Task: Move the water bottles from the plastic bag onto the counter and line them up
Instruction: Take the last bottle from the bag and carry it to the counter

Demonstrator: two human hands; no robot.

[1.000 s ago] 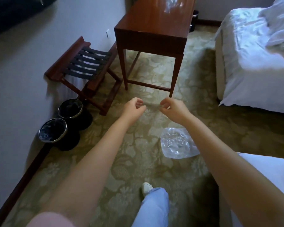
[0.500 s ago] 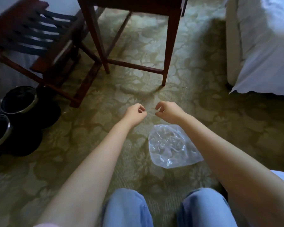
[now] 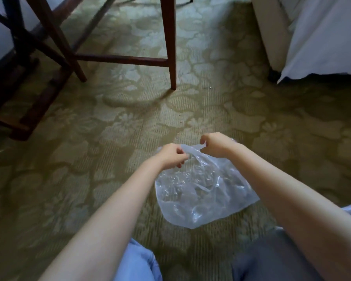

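Two hands at the plastic bag (image 3: 201, 197), live!
Left hand (image 3: 173, 157) and right hand (image 3: 217, 145) each pinch its top edge; it lies on the carpet (image 3: 89, 159) before the table legs (image 3: 169, 37), contents blurred.

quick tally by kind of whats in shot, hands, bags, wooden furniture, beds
plastic bag: 1
hands: 2, left hand and right hand, both pinching the bag's top edge
wooden furniture: 2, table and luggage rack
bed: 1
total: 6
bottles inside the bag: cannot tell
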